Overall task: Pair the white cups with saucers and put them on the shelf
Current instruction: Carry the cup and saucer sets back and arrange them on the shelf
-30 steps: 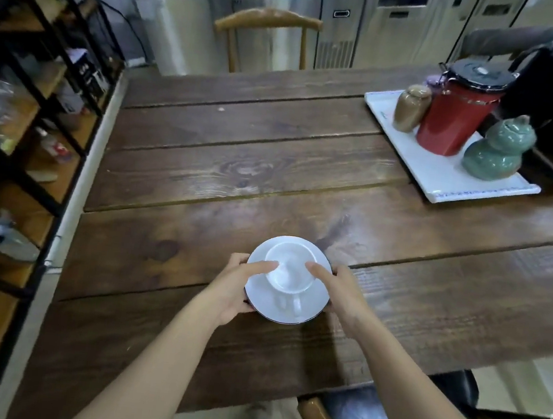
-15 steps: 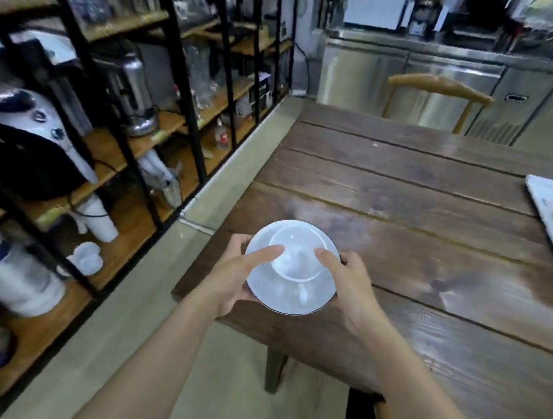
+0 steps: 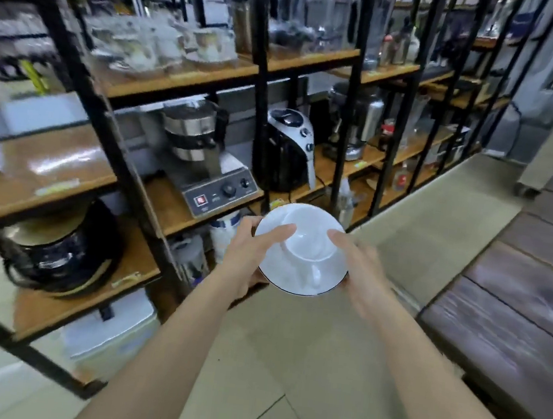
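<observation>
White cup [image 3: 309, 240] sits on its saucer [image 3: 281, 272], carried in the air before the shelf [image 3: 214, 74], left hand [image 3: 245, 257] and right hand [image 3: 361, 270] gripping the saucer's opposite edges, thumbs on the cup.

1. The shelf unit [image 3: 214, 74] has black posts that split it into bays.
2. The middle board is full: a steel coffee brewer [image 3: 202, 152] and a black coffee machine [image 3: 289, 148] block it.
3. The board at the left edge [image 3: 32, 161] has bare wood.
4. The floor [image 3: 285, 365] between shelf and wooden table [image 3: 515, 305] is open.
</observation>
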